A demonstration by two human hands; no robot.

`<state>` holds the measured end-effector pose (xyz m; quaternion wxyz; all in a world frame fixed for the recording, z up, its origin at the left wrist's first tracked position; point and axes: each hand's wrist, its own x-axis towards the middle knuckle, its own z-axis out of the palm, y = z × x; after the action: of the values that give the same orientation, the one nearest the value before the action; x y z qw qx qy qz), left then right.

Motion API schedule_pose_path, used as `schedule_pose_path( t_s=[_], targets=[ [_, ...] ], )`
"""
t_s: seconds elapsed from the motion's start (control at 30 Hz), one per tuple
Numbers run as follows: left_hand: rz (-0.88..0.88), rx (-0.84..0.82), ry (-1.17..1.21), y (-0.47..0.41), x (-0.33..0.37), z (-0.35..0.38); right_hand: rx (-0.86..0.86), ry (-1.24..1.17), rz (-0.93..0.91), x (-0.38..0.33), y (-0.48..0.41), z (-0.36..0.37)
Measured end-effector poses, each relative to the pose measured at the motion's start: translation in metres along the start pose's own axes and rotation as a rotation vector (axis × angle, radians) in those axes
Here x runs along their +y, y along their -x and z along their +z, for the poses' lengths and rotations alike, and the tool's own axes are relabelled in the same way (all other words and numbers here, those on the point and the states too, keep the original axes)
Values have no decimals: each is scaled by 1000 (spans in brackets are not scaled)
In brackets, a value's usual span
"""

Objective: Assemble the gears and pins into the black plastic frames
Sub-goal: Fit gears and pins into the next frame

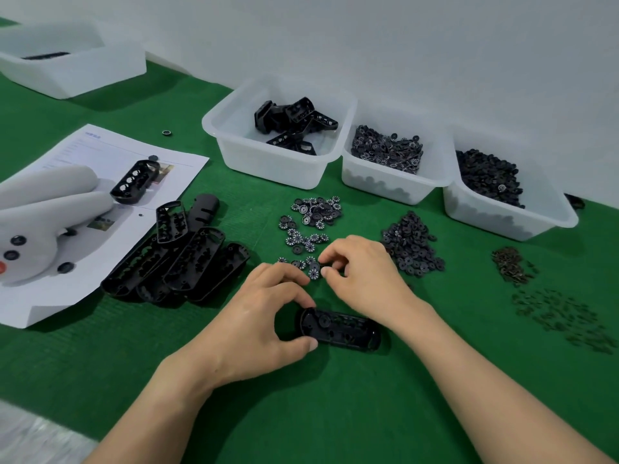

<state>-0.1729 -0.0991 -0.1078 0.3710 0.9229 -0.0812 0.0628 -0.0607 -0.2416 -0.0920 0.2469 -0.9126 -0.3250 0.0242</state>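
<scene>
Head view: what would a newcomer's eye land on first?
Centre front, the left hand grips one end of a black frame on the green mat, while the right hand curls over scattered gears just behind. White bins of black parts line the wall; a pile of frames sits left.

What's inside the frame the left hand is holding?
One gear sits near the left end of the frame. The other pockets are too dark to judge, and fingers of the left hand cover part of that end's rim.
</scene>
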Motion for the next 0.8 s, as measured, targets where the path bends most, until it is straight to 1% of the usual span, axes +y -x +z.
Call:
schedule_pose_path(
  t_s=[0.13,0.23,0.33,0.47,0.8],
  targets=[
    [6,-9,-12,0,1,1,-6,-30,-27,5,7,-2],
    [14,-15,-22,-1,1,1,30,-44,10,10,13,-3],
    [16,-17,-21,-1,0,2,27,20,51,12,13,-2],
    [9,-16,-27,-1,0,2,21,52,37,5,7,-1],
    [12,-18,-35,-1,-1,2,35,-54,54,16,36,-6]
  ],
)
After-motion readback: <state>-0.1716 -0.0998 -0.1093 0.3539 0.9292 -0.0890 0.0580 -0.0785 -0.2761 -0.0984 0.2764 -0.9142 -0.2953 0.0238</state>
